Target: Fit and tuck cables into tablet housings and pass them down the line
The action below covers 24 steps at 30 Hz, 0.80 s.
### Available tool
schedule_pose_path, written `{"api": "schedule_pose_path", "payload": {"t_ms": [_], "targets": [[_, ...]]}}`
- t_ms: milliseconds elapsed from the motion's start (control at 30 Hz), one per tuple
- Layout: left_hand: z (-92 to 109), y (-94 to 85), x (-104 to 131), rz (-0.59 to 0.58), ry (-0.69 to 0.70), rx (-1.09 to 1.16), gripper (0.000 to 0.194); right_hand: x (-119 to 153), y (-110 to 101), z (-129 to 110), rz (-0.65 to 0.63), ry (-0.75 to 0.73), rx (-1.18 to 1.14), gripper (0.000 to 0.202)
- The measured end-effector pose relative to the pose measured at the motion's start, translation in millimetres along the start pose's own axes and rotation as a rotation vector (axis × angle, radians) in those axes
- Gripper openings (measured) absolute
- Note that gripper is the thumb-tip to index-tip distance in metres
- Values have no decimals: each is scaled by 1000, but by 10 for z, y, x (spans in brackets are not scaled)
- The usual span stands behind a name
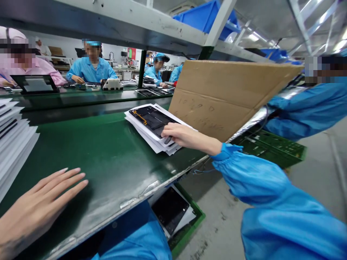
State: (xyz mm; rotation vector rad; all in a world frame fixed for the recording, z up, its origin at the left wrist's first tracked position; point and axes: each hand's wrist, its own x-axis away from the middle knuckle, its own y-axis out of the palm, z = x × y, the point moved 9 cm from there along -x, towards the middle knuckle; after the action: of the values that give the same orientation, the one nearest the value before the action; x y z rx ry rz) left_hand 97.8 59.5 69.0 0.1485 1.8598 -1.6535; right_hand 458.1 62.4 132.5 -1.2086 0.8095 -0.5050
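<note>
My right hand (180,134), fingers curled, is closed on the near right corner of a black tablet housing (154,119). An orange flex cable runs along the housing's left part. A small dark rounded piece shows below my fingers; what it is I cannot tell. The housing lies on top of a stack of white sheets (151,143) on the green bench (108,144). My left hand (46,202) is open at the lower left, fingers stretched, over the bench surface and holding nothing. Left of it rises a tall pile of white sheets (16,151) with dark edges between some of them.
A cardboard sheet (217,97) leans upright behind the stack. Below the bench edge, a green crate (189,231) holds a black panel (170,209) and white sheets. Another green crate (276,148) stands at right. An overhead shelf (121,21) crosses above. Several co-workers sit around.
</note>
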Motion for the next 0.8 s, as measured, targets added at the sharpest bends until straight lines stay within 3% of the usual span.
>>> {"api": "schedule_pose_path", "payload": {"t_ms": [67,133,200,233,300,367,433,500,600,667,800], "targets": [[-12,158,-257,-40,-114,213,49,-82,-100,41,74,7,-17,34],[-105,385,-582,-71,-373,568,32,-187,-265,43,182,35,-17,34],[-163,711,-891,-118,-683,1011,49,-307,-431,-84,288,49,-5,33],[-150,848,-1045,-111,-803,1246,61,-367,-486,-221,326,35,8,32],[-84,995,-1347,-78,-892,1581,75,-472,-509,-637,371,-43,53,30],[-131,954,-1494,67,-900,1653,75,-537,-406,-1120,379,-125,122,27],[-267,795,-1376,256,-931,1509,67,-573,-194,-1539,336,-177,149,27],[-380,630,-1065,334,-986,1338,62,-574,-20,-1815,340,-185,57,26],[-512,468,-486,241,-1090,1183,55,-522,36,-1963,485,-127,-280,26],[-594,338,-168,176,-1116,1081,52,-489,26,-1971,579,-80,-527,39],[-752,151,175,99,-1114,914,61,-567,149,-2033,565,2,-742,60]]}}
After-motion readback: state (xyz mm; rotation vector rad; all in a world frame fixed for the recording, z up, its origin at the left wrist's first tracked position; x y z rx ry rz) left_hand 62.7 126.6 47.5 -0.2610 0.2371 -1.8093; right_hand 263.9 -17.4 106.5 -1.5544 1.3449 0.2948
